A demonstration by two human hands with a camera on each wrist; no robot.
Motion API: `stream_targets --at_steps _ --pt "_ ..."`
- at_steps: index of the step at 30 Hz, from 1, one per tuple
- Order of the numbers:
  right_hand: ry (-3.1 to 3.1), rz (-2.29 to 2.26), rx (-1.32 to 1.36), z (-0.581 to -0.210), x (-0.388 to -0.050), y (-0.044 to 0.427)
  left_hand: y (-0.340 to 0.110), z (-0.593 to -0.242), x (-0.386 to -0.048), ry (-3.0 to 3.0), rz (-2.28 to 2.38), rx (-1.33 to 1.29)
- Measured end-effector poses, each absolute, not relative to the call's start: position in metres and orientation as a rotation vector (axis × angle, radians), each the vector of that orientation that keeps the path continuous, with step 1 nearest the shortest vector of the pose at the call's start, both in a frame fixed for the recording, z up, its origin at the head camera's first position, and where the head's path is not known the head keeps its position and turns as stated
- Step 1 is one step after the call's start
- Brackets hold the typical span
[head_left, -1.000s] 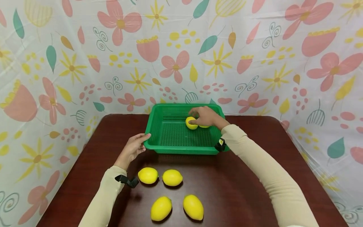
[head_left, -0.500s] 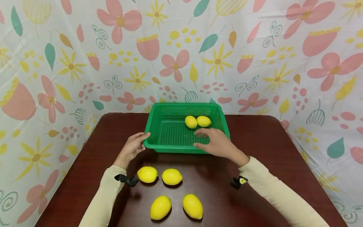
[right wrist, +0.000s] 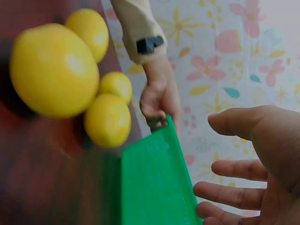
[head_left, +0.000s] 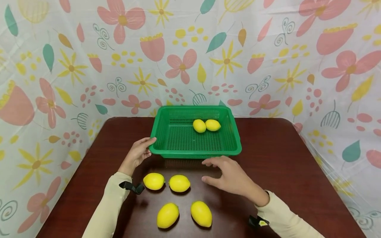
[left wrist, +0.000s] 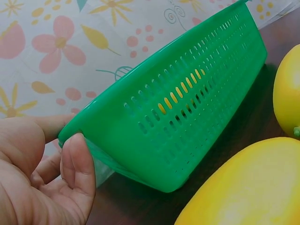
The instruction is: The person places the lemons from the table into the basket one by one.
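Left hand (head_left: 137,153), left of centre: thumb and fingers pinch the basket (head_left: 193,152) rim at its near left corner. Right hand (head_left: 230,175), right of centre and lower: holds nothing, thumb and fingertips apart, over the table (head_left: 268,158) just beside the basket's front; cannot tell whether any fingertip meets it. Hands well apart.

Basket green, slotted, mid-frame. Two lemons (head_left: 213,125) inside, toward its upper right, side by side and touching. Four more on the table, bottom centre: two in a row, two below, none touching.

Each sleeve (head_left: 105,203) cream, a black strap (head_left: 131,187) near the cuff. Flowered curtain (head_left: 178,33) across the upper frame.
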State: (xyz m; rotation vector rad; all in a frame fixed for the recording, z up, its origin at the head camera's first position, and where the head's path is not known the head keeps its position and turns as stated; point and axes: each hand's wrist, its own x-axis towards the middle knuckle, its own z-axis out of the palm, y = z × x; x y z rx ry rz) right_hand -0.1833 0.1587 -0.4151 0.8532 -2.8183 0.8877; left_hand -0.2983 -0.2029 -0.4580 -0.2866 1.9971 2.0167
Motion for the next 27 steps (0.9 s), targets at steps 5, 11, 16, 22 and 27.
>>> stream_targets --at_steps 5,11,16,22,27 --pt "-2.825 0.899 0.883 -0.428 -0.167 0.155 -0.205 -0.458 -0.298 1.991 2.025 -0.288" --pt "-2.869 0.937 0.936 -0.449 -0.148 0.15 -0.205 -0.46 -0.298 1.983 2.03 -0.278" --pt "-2.908 0.918 0.972 -0.466 -0.133 0.146 -0.204 -0.461 -0.298 1.976 2.041 -0.268" --pt "-2.888 0.808 0.981 -0.476 -0.117 0.141 -0.203 -0.462 -0.298 1.977 2.047 -0.26" --pt "-2.93 0.738 0.972 -0.481 -0.111 0.138 -0.203 -0.462 -0.298 1.973 2.044 -0.242"
